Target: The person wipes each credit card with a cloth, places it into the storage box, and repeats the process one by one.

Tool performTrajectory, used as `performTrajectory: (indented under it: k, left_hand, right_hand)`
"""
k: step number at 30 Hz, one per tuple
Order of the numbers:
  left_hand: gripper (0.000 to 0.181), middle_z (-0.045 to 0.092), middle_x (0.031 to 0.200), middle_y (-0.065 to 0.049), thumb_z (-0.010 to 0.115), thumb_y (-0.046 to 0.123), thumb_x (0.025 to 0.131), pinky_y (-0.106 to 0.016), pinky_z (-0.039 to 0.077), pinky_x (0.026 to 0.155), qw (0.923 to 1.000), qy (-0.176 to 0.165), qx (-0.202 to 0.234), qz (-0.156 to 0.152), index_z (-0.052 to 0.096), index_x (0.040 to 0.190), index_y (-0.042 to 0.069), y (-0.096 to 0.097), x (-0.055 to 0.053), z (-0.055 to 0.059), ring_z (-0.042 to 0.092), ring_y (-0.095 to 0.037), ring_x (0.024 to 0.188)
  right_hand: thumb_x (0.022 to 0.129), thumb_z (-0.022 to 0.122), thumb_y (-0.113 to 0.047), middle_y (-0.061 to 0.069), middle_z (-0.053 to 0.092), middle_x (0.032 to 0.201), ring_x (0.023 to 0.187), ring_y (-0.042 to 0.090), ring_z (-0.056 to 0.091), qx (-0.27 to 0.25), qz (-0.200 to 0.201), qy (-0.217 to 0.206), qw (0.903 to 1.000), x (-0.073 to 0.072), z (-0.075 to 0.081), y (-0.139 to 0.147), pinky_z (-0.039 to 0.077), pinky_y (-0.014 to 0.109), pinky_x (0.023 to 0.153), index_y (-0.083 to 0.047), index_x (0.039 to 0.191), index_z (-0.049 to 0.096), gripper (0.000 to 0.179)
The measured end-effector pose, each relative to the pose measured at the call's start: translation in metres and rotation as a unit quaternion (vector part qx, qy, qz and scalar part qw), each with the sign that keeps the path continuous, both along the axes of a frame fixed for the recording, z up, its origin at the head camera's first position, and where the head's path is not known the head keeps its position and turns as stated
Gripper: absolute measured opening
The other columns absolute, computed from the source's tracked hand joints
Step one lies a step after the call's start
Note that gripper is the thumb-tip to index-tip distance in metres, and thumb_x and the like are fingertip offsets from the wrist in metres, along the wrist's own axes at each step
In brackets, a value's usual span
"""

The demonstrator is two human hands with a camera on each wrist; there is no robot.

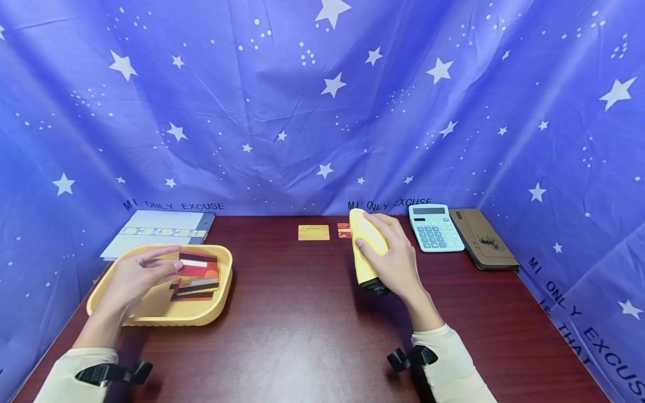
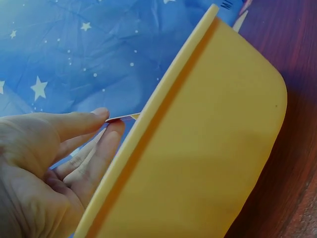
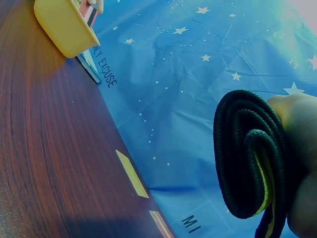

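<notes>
My left hand pinches a red bank card between thumb and fingers, over the yellow plastic basket at the left. More cards lie in the basket under it. The left wrist view shows the thin edge of the card at the fingertips, just beside the basket's rim; the basket wall hides the rest. At the right, my right hand grips a folded cloth, yellow outside with a black side. Its rolled black layers face the right wrist camera.
A gold card and a red card, partly hidden by the cloth, lie near the table's back edge. Back right are a light blue calculator and a brown wallet. A white folder-like item lies behind the basket. A starry curtain surrounds the table.
</notes>
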State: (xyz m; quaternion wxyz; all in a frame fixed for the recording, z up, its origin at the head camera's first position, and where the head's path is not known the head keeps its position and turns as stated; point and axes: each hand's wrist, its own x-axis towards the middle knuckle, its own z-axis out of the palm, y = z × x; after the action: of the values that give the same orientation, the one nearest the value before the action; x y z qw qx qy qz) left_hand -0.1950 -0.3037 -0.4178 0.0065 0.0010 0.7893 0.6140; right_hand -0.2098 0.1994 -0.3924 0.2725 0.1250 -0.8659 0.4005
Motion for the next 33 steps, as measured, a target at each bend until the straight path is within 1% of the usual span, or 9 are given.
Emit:
performTrajectory:
  k: [9, 13, 14, 17, 21, 24, 26, 29, 33]
  left_hand:
    - [0.046, 0.075, 0.088, 0.021, 0.078, 0.021, 0.093, -0.018, 0.063, 0.077, 0.9971, -0.007, -0.076, 0.004, 0.067, 0.134, 0.003, -0.003, -0.007, -0.007, 0.074, -0.001, 0.083]
    - [0.055, 0.072, 0.087, 0.027, 0.079, 0.031, 0.092, -0.011, 0.054, 0.074, 0.9887, -0.012, -0.148, 0.018, 0.064, 0.136, 0.001, -0.002, -0.009, -0.007, 0.067, 0.007, 0.084]
    - [0.058, 0.072, 0.088, 0.027, 0.079, 0.032, 0.093, -0.011, 0.053, 0.075, 0.9879, -0.012, -0.154, 0.017, 0.063, 0.138, 0.000, 0.000, -0.010, -0.006, 0.067, 0.007, 0.085]
    - [0.060, 0.072, 0.091, 0.027, 0.079, 0.031, 0.093, -0.011, 0.055, 0.077, 0.9890, -0.007, -0.148, 0.005, 0.060, 0.140, -0.001, 0.009, -0.011, -0.002, 0.068, 0.006, 0.088]
    - [0.049, 0.074, 0.095, 0.021, 0.079, 0.021, 0.092, -0.016, 0.061, 0.080, 0.9955, 0.019, -0.089, -0.026, 0.064, 0.135, 0.003, 0.032, -0.017, 0.008, 0.072, 0.001, 0.089]
    - [0.043, 0.077, 0.099, 0.016, 0.080, 0.016, 0.091, -0.018, 0.064, 0.082, 0.9959, 0.042, -0.058, -0.056, 0.066, 0.131, 0.005, 0.051, -0.025, 0.016, 0.074, -0.001, 0.090]
    - [0.042, 0.078, 0.100, 0.013, 0.081, 0.014, 0.091, -0.018, 0.064, 0.082, 0.9943, 0.052, -0.056, -0.074, 0.067, 0.130, 0.006, 0.063, -0.031, 0.022, 0.074, -0.001, 0.091]
    - [0.046, 0.078, 0.103, 0.009, 0.082, 0.017, 0.090, -0.018, 0.063, 0.083, 0.9913, 0.058, -0.078, -0.088, 0.066, 0.131, 0.002, 0.079, -0.040, 0.031, 0.074, -0.001, 0.094]
    - [0.047, 0.077, 0.113, -0.007, 0.083, 0.017, 0.088, -0.018, 0.062, 0.084, 0.9872, 0.063, -0.104, -0.104, 0.067, 0.131, 0.004, 0.100, -0.057, 0.042, 0.072, -0.004, 0.095]
  right_hand:
    - [0.087, 0.082, -0.025, 0.000, 0.062, 0.140, 0.120, 0.024, 0.064, 0.001, 0.000, -0.007, 1.0000, 0.000, -0.002, -0.001, 0.051, 0.040, 0.085, -0.030, 0.140, 0.065, 0.056]
    - [0.086, 0.082, -0.024, 0.000, 0.062, 0.140, 0.120, 0.023, 0.063, 0.002, 0.000, -0.004, 1.0000, -0.001, -0.002, 0.000, 0.050, 0.039, 0.085, -0.030, 0.140, 0.065, 0.056]
    - [0.086, 0.082, -0.024, 0.000, 0.062, 0.140, 0.120, 0.023, 0.063, 0.001, 0.000, -0.004, 1.0000, -0.001, -0.001, 0.000, 0.050, 0.039, 0.085, -0.030, 0.140, 0.065, 0.056]
    - [0.086, 0.082, -0.025, -0.001, 0.062, 0.140, 0.120, 0.023, 0.063, 0.001, -0.001, -0.005, 1.0000, -0.001, -0.001, 0.000, 0.050, 0.038, 0.085, -0.031, 0.140, 0.065, 0.056]
    - [0.087, 0.082, -0.024, 0.000, 0.062, 0.140, 0.121, 0.024, 0.063, 0.002, -0.005, -0.004, 1.0000, -0.002, -0.001, 0.002, 0.050, 0.040, 0.085, -0.031, 0.140, 0.065, 0.056]
    - [0.087, 0.082, -0.024, 0.001, 0.062, 0.140, 0.121, 0.024, 0.063, 0.002, -0.009, -0.004, 1.0000, -0.002, 0.000, 0.004, 0.051, 0.040, 0.086, -0.030, 0.140, 0.065, 0.056]
    - [0.087, 0.082, -0.024, 0.001, 0.061, 0.141, 0.122, 0.024, 0.062, -0.001, -0.009, -0.004, 0.9999, -0.001, 0.001, 0.006, 0.051, 0.040, 0.087, -0.030, 0.140, 0.065, 0.056]
    - [0.087, 0.082, -0.024, 0.001, 0.061, 0.140, 0.123, 0.024, 0.061, -0.009, -0.009, -0.006, 0.9999, -0.001, 0.002, 0.007, 0.050, 0.037, 0.087, -0.031, 0.141, 0.064, 0.057]
    - [0.088, 0.082, -0.024, 0.000, 0.061, 0.140, 0.123, 0.022, 0.059, -0.022, -0.009, -0.008, 0.9997, -0.002, 0.003, 0.008, 0.048, 0.033, 0.086, -0.032, 0.141, 0.064, 0.056]
